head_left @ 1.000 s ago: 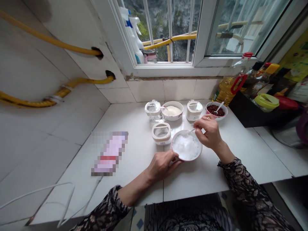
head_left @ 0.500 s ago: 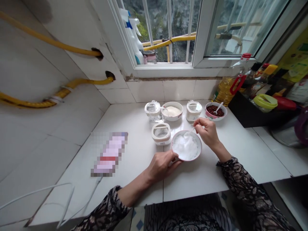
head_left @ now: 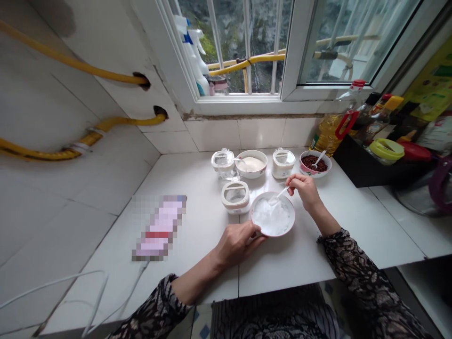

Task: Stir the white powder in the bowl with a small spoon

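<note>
Round pink-rimmed white bowl point(head_left: 289, 227) holds heaped white powder point(head_left: 270, 219); left hand point(head_left: 236, 242) grips its rim. Right hand point(head_left: 304, 189) pinches slender white spoon point(head_left: 282, 192), possibly plastic.

A round white bowl point(head_left: 277, 235) with a pinkish rim sits just right of the scene's middle, holding a loose heap of white powdery contents point(head_left: 271, 219). A slim white spoon point(head_left: 281, 192) slants in, its head touching the heap's far side, its handle rising rightward.

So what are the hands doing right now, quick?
Left hand: holding the edge of the bowl with white stuff in it.
Right hand: closed, fingers pinching the white spoon.
</note>
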`<state>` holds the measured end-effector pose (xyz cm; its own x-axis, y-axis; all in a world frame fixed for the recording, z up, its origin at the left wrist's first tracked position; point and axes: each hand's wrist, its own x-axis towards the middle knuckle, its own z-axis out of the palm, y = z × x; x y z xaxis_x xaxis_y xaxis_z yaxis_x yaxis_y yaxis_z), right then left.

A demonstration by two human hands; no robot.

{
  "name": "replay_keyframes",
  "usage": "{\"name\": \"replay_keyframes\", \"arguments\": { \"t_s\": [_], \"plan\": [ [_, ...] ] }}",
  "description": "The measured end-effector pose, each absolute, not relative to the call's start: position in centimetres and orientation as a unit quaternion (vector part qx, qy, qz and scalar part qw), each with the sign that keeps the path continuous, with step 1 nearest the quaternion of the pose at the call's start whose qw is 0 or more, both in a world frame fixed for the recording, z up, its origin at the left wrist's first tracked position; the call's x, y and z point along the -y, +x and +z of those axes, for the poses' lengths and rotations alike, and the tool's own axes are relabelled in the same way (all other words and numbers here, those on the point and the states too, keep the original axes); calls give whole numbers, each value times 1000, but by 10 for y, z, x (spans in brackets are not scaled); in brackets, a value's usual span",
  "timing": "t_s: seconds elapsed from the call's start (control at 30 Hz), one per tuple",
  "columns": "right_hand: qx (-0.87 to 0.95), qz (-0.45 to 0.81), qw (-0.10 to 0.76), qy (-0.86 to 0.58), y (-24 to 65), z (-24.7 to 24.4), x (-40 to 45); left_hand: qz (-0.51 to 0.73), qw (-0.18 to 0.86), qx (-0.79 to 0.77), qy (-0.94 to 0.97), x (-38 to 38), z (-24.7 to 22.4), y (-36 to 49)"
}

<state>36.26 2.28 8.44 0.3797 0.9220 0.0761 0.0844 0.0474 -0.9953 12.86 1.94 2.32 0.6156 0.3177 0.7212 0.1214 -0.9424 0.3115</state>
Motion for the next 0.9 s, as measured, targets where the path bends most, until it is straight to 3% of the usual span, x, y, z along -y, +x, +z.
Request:
{"name": "replay_keyframes", "arguments": {
  "t_s": [0.2, 0.43, 0.57, 0.63, 0.8, 0.9],
  "plan": [
    [468, 309, 571, -599, 356, 85, -19, 419, 109, -124, 893, -20, 23, 129],
    [421, 379, 608, -556, 359, 86, -23, 426, 114, -123, 889, -20, 22, 130],
    [487, 381, 604, -503, 342, 87, -18, 427, 116, -123, 888, -20, 23, 130],
    [561, 328, 584, -486, 328, 87, -13, 423, 116, -123, 890, -20, 23, 130],
    [781, 50, 442, -439, 310, 89, -7, 430, 113, -128, 887, -20, 23, 130],
    [767, 13, 473, -433, 323, 95, -4, 426, 115, -128, 888, -19, 23, 130]
  ]
}}
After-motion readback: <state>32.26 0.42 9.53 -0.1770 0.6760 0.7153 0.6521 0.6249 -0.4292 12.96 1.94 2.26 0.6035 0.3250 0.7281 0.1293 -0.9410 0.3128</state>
